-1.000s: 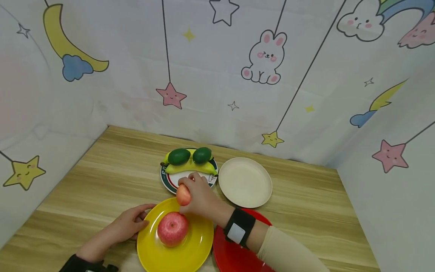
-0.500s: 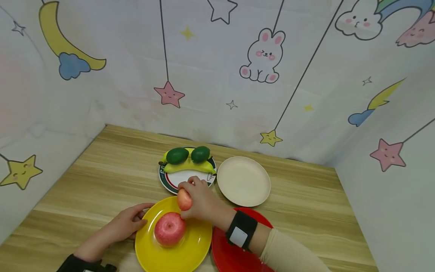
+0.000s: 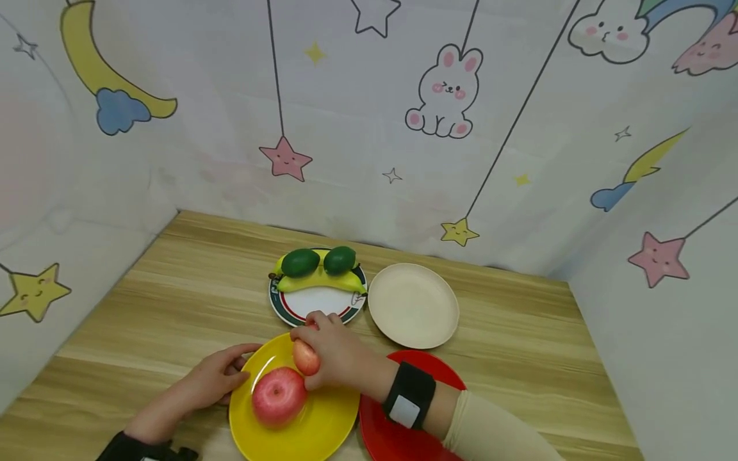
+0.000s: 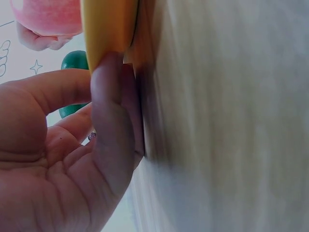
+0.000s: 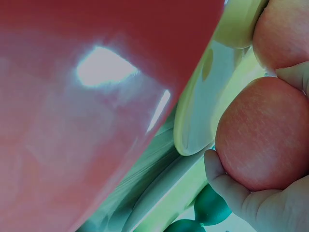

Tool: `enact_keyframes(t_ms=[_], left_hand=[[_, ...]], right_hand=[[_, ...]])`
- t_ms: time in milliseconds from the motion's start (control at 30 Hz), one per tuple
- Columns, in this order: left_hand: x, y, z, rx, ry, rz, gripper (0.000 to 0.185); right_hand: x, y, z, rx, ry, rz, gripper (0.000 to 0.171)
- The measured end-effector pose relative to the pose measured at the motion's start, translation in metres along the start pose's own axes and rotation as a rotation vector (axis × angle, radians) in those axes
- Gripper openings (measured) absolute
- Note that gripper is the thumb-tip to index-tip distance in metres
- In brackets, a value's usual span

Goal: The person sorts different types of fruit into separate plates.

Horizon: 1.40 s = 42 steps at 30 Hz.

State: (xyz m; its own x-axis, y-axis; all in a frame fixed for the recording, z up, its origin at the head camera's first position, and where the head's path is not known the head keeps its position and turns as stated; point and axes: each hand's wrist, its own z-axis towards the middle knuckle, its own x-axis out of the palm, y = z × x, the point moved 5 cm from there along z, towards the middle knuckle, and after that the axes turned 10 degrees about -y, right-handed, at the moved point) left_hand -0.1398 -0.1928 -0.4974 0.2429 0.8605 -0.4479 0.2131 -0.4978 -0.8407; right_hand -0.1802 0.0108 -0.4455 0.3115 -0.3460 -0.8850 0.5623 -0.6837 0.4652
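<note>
Small peach-coloured fruit (image 3: 305,358) sits in the curled fingers of the right hand (image 3: 334,355), over the far part of the yellow plate (image 3: 323,429) and touching the red apple (image 3: 278,397) lying there. Left hand (image 3: 216,378) rests with relaxed fingers against the plate's left rim on the tabletop (image 3: 173,301). Red plate (image 3: 386,442) lies just beside it.

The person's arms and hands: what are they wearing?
Both hands are bare. The right hand has a black wrist strap with a pale square panel, above a beige sleeve. The left hand has a black band at the wrist.
</note>
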Motion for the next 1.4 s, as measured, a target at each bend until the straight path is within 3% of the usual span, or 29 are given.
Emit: enact_keyframes(t_ms=[200,433,733,1400], left_hand=[[0.001,-0.001,-0.001,0.039,0.012,-0.023,0.048],[0.000,-0.001,-0.001,-0.009,0.009,-0.006,0.049],[-0.001,-0.001,-0.001,-0.015,0.011,-0.019,0.049],[0.000,-0.002,-0.003,0.008,0.035,-0.059,0.049]], right_hand=[[0.005,0.004,-0.003,-0.035,0.033,-0.024,0.075],[0.013,0.004,-0.007,-0.113,0.088,-0.089,0.072],[0.014,0.003,-0.015,-0.178,0.064,-0.134,0.071],[0.014,0.003,-0.017,-0.229,0.046,-0.190,0.072]])
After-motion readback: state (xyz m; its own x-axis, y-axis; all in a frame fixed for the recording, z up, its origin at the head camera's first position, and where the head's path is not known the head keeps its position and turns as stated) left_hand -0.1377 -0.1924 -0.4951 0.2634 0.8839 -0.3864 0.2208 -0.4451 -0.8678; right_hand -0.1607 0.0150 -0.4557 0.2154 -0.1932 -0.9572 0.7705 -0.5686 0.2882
